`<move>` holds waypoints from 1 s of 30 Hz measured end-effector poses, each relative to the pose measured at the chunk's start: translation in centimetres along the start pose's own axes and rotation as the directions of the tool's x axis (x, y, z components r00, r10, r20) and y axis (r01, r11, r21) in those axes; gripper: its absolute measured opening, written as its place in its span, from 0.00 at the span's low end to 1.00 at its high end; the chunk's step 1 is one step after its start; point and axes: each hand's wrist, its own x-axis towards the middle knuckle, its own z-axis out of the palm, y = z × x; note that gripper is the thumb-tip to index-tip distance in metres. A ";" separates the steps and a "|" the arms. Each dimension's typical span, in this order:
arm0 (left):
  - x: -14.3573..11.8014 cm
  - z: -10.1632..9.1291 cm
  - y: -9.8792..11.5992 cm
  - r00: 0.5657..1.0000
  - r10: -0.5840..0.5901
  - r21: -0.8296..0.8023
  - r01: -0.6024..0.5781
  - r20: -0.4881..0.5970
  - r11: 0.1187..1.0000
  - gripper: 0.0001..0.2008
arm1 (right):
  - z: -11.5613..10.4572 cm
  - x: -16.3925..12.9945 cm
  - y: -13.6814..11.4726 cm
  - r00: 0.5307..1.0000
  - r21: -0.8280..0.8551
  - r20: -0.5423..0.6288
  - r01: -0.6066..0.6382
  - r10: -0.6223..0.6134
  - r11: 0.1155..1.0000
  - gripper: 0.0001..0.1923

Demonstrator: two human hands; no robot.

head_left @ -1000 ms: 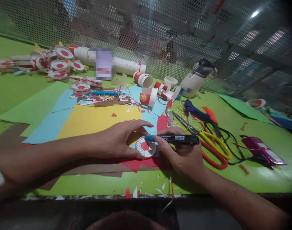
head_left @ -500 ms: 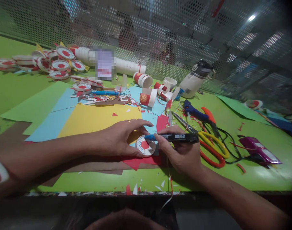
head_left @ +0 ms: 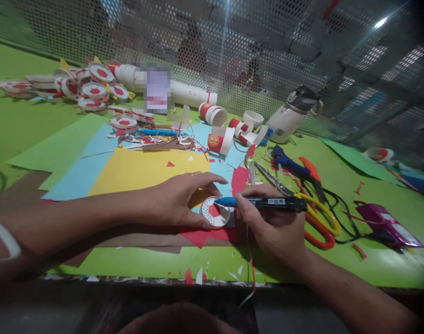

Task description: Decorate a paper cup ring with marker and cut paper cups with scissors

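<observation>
A round white paper disc (head_left: pixel 215 211) with a red hexagon at its centre and blue dots in some of its sections lies over the coloured paper. My left hand (head_left: pixel 184 199) grips it by the rim, thumb at the near side and fingers at the far side. In my right hand (head_left: pixel 269 222) is a black permanent marker (head_left: pixel 278 203) with a blue front end, held nearly level. Its tip meets the upper part of the disc's face. Scissors (head_left: pixel 316 215) with yellow and orange handles lie just beyond my right hand.
A blue glue gun (head_left: pixel 290 162) with a cable and a purple device (head_left: pixel 389 225) lie at right. Behind stand a bottle (head_left: pixel 288 116) and cut paper cups (head_left: pixel 221 140). Finished-looking discs (head_left: pixel 95 90) are heaped at back left. Yellow paper (head_left: pixel 149 169) and scraps cover the middle.
The view has shifted slightly, so everything sits a little further right. The marker tip has moved a little across the disc's upper part; both hands keep their hold.
</observation>
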 end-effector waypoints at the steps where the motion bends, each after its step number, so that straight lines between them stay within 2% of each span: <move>1: 0.0 0.0 0.0 1.000 0.002 0.006 -0.002 -0.004 1.000 0.37 | 0.0 0.0 0.0 1.000 0.006 0.012 -0.014 0.014 1.000 0.02; 10: 0.1 0.1 0.0 1.000 0.025 0.002 -0.025 -0.015 1.000 0.36 | 0.2 0.3 -0.5 0.994 0.082 0.099 -0.055 0.046 0.995 0.02; 30: 0.1 0.1 0.1 0.999 0.041 0.006 -0.041 -0.015 0.999 0.35 | 0.3 0.4 -0.5 0.995 0.054 0.103 -0.013 0.007 0.998 0.03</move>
